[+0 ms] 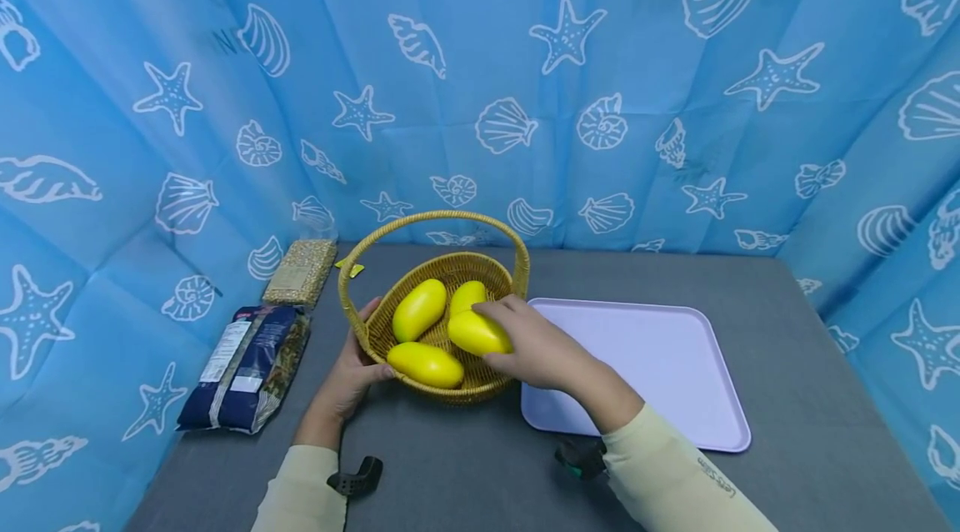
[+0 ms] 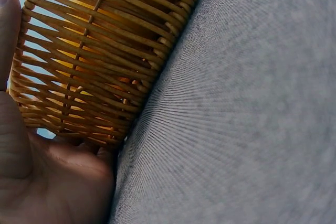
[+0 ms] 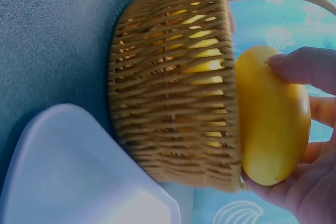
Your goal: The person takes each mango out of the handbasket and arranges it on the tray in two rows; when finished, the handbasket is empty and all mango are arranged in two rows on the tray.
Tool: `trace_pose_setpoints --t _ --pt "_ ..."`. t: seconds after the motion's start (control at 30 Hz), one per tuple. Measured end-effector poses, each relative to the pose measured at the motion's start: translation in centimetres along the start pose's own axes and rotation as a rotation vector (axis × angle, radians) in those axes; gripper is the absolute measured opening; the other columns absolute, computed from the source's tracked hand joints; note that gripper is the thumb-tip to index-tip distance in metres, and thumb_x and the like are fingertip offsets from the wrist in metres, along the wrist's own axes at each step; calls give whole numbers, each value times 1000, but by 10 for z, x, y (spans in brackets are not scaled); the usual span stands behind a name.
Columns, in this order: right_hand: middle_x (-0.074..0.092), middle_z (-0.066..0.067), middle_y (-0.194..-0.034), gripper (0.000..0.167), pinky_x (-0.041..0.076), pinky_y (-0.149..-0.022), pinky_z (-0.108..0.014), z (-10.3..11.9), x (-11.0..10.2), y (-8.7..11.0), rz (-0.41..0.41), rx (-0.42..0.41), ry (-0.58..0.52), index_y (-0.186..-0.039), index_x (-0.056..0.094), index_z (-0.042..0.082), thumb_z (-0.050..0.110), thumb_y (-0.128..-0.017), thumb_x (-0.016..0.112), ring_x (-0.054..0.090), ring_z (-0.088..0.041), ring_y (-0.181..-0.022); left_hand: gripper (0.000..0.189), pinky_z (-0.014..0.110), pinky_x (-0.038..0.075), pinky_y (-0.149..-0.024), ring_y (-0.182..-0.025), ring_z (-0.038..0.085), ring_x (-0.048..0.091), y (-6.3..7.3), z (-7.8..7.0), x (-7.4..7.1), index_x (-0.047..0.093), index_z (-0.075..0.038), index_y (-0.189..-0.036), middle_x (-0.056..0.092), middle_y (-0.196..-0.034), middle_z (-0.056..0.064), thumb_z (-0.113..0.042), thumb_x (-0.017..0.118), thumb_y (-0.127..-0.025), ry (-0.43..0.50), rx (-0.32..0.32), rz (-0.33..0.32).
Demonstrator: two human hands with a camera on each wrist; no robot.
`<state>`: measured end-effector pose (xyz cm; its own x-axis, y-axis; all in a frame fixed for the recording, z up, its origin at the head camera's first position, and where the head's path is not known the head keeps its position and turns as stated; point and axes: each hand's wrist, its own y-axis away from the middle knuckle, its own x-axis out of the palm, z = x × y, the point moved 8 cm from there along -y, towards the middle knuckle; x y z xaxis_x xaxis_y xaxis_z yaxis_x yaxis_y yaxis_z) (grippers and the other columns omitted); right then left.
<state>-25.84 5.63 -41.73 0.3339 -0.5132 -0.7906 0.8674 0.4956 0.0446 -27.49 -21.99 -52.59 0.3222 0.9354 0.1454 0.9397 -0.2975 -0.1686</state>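
A wicker basket (image 1: 480, 393) with a tall arched handle stands on the grey table. Inside it lie yellow mangoes: one at the left (image 1: 419, 310), one at the front (image 1: 425, 365) and one at the back (image 1: 468, 296), partly covered. My right hand (image 1: 542, 342) grips another mango (image 3: 272, 114) at the level of the basket's rim, thumb on one side and fingers round the other. My left hand (image 1: 350, 376) holds the basket's left side, its thumb over the rim and its fingers behind the woven wall (image 2: 100, 51).
A pale lilac tray (image 1: 645, 365) lies right of the basket, close to it. On the left are a dark blue bag (image 1: 243, 369) and a clear bag of grains (image 1: 302, 272). A small yellow piece (image 1: 351, 268) lies behind the handle. A blue shell-patterned curtain (image 1: 502, 123) surrounds the table.
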Motion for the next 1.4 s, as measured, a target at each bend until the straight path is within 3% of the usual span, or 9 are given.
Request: trace_pose_setpoints --t 0.17,0.5,0.7,0.87,1.0,1.23,1.4 --pt "58 -6 -134 67 51 -83 -43 -8 -10 11 -69 -8 -25 -159 57 16 24 -98 82 56 -21 -102 116 30 44 -112 -151 32 34 0 0 -1 11 -17 -176 20 -176 17 -14 91 -93 -1 -2 -2" --pt "63 -6 -147 60 47 -103 -58 -27 -26 37 -191 -10 -1 -152 63 14 22 -97 85 55 -32 -132 113 30 41 -115 -154 35 30 0 2 -2 11 -15 -176 21 -176 17 -11 89 -94 -9 -6 -8" --pt "59 -8 -152 67 47 -105 -57 -40 -31 45 -190 7 -39 -155 58 12 18 -95 87 55 -31 -133 113 30 41 -114 -153 35 31 0 0 -2 10 -14 -176 20 -176 18 -12 89 -95 -5 -2 -8" --pt "58 -9 -153 70 49 -100 -56 -58 -33 51 -200 63 -59 -159 55 15 21 -96 85 57 -30 -127 112 30 40 -115 -153 34 30 0 0 -2 10 -15 -176 19 -177 18 -12 88 -96 -9 -6 -6" --pt "58 -14 -151 71 50 -97 -58 -75 -35 54 -226 123 -60 -159 54 10 24 -96 85 58 -32 -122 112 31 40 -116 -154 35 29 0 -1 0 9 -14 -176 19 -177 17 -10 87 -96 -3 -8 -1" --pt "55 -23 -153 73 46 -104 -64 -106 -32 55 -247 225 -36 -158 52 3 24 -96 85 55 -41 -131 113 32 39 -117 -154 35 29 0 -1 0 11 -17 -176 21 -177 15 -11 89 -94 2 -26 -14" --pt "55 -26 -151 75 47 -103 -64 -124 -28 53 -253 282 0 -156 53 0 25 -95 87 56 -43 -128 111 33 38 -118 -155 35 29 0 0 -1 15 -22 -176 21 -177 14 -12 89 -95 -2 -25 -14"
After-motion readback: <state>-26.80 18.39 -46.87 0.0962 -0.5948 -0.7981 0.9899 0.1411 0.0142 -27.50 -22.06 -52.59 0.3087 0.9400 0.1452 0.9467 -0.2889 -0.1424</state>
